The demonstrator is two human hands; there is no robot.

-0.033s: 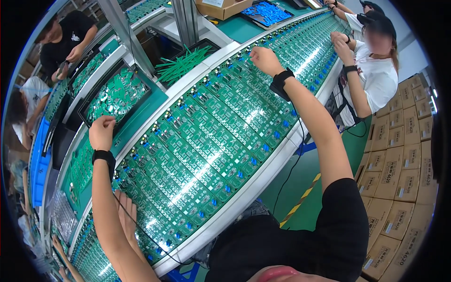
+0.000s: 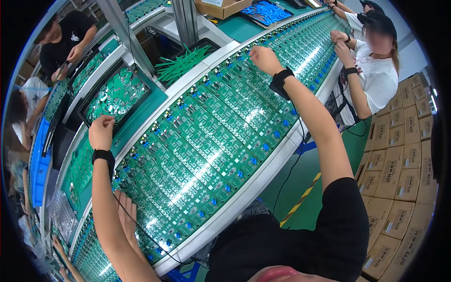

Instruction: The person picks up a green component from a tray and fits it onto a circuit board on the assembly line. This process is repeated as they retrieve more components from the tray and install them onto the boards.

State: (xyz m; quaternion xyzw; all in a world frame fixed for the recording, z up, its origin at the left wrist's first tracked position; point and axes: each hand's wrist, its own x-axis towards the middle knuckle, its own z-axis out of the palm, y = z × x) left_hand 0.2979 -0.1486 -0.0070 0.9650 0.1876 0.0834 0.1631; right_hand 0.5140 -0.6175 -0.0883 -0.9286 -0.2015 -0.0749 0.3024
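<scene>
My left hand [image 2: 101, 133] is at the near corner of a black tray [image 2: 83, 113] heaped with small green circuit boards [image 2: 120, 94]. Its thumb and fingers are pinched together, and whatever they hold is hidden. Over the far edge of a long row of green circuit boards [image 2: 221, 127], my right hand [image 2: 265, 60] is closed, fingers curled; I cannot make out what is in it. Small yellow, black and white parts stand along the boards' far side, blue ones along the near side. Black straps circle both wrists.
Another person's hand [image 2: 126, 215] lies over the boards beside my left forearm. Green strips [image 2: 183, 63] fill a bin beyond the line, near a metal post [image 2: 184, 23]. Blue parts [image 2: 268, 14] lie in a far tray. Cartons [image 2: 394, 188] are stacked right; a co-worker [image 2: 376, 70] works there.
</scene>
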